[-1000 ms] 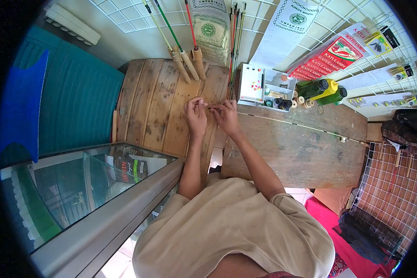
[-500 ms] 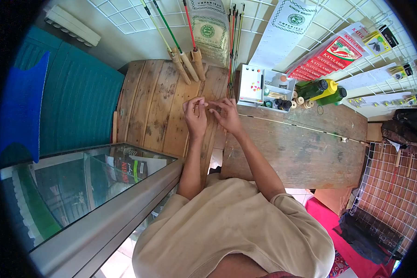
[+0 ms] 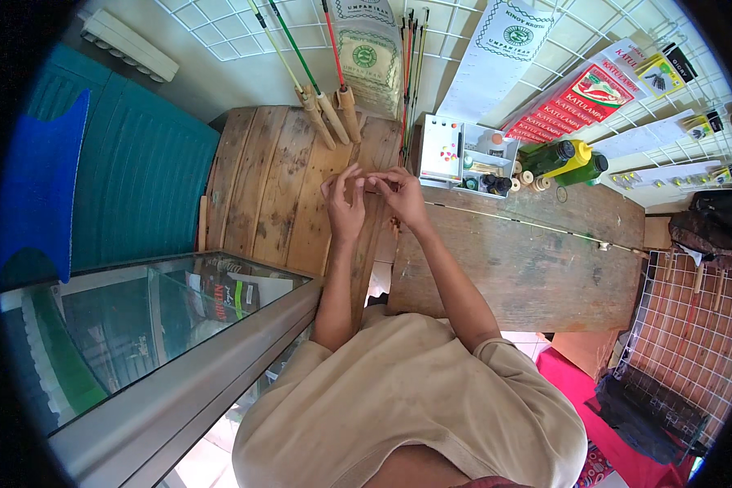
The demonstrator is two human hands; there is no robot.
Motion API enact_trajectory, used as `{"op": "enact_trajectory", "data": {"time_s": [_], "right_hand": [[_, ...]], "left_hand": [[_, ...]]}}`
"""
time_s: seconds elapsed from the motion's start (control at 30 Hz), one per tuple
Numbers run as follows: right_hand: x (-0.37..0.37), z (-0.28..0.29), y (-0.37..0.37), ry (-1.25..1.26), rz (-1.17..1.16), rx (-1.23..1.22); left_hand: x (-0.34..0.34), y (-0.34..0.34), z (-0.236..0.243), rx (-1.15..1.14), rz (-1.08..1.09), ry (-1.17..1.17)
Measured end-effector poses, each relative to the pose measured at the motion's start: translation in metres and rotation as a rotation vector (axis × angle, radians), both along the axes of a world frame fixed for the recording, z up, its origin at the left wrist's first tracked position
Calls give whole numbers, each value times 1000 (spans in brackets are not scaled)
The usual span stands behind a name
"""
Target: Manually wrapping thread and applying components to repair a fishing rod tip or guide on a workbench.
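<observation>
My left hand [image 3: 346,205] and my right hand [image 3: 402,200] are raised close together over the seam between the two wooden tables. On each hand thumb and forefinger are drawn into a pinch, fingertips almost meeting. Whatever they hold is too thin or small to make out. A slender pale fishing rod [image 3: 522,220] lies across the right table, its thin end passing toward my right hand; whether that hand touches it I cannot tell. A small reel-like fitting [image 3: 603,246] sits near the rod's thicker end.
Cork-handled rods [image 3: 328,119] stand at the back of the left table [image 3: 260,187]. A white divided box [image 3: 490,145] with small bottles, wooden spools [image 3: 527,176] and green bottles [image 3: 581,171] line the back of the right table [image 3: 496,276]. A glass display case [image 3: 179,358] flanks my left.
The fingers of both hands have shifted slightly. My right hand's fingers have curled inward and its fingertips now sit nearer the left hand's. The rod has hardly moved.
</observation>
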State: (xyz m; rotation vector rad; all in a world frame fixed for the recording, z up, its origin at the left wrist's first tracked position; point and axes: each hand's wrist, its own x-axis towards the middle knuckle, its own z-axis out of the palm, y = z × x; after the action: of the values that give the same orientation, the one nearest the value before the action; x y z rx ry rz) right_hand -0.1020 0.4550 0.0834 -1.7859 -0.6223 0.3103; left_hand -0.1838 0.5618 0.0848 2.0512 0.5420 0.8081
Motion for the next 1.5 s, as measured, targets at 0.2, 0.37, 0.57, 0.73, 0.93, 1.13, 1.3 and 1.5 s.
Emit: {"op": "enact_trajectory", "data": {"time_s": [0.2, 0.37, 0.57, 0.73, 0.93, 1.13, 1.3, 1.5], "right_hand": [[3, -1, -5, 186, -71, 193], [4, 3, -8, 286, -50, 184], [8, 2, -14, 192, -68, 160], [9, 7, -22, 219, -70, 142], [12, 4, -28, 310, -85, 214], [20, 6, -39, 150, -122, 150], [31, 12, -65, -146, -217, -6], [57, -1, -94, -534, -432, -368]], "left_hand": [[-4, -1, -16, 200, -76, 144], [1, -6, -8, 256, -41, 198], [4, -4, -11, 174, 38, 176], [5, -7, -10, 186, 89, 159], [18, -23, 15, 311, -151, 45], [28, -26, 9, 280, -166, 95], [34, -27, 11, 301, -153, 60], [43, -34, 14, 262, -178, 45]]}}
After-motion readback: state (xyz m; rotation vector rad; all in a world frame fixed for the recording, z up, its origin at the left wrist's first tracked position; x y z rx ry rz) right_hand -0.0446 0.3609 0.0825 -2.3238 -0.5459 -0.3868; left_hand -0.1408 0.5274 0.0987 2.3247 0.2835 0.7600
